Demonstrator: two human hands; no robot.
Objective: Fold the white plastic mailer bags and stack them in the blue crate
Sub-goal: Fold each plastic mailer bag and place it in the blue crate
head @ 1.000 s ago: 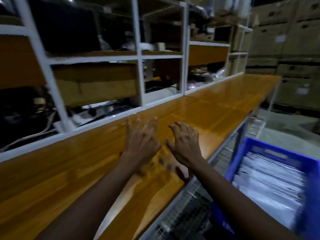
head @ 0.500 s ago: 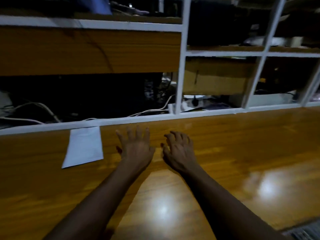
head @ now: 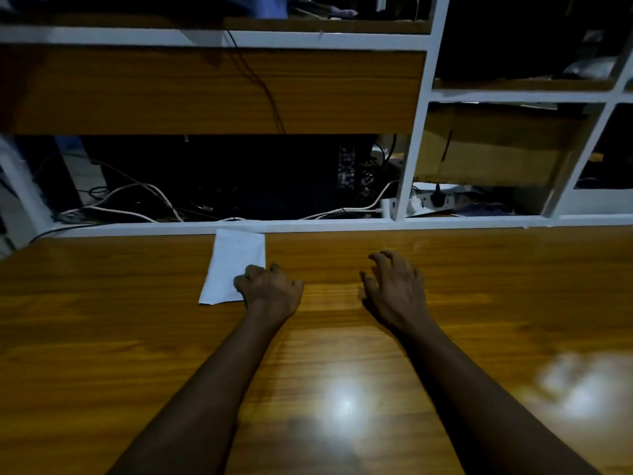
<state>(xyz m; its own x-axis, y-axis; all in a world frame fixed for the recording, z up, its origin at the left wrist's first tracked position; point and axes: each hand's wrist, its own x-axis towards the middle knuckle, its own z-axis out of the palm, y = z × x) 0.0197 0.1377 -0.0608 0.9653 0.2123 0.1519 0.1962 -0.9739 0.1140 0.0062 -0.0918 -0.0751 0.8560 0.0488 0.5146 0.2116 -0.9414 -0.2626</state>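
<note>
Mailer bag [head: 233,265] flat against shelf frame [head: 342,225]; cables [head: 137,190] behind.

Shows two bare forearms, uncovered from the bottom edge of the frame up to the wrists: left forearm [head: 219,382] in the lower centre-left, right forearm [head: 479,389] in the lower centre-right. Broad low in the frame, slimmer toward the wrists. Ends in a bare left hand [head: 270,291] with knuckles ridged in a row, and a bare right hand [head: 394,293] with tendons lining its back.
</note>
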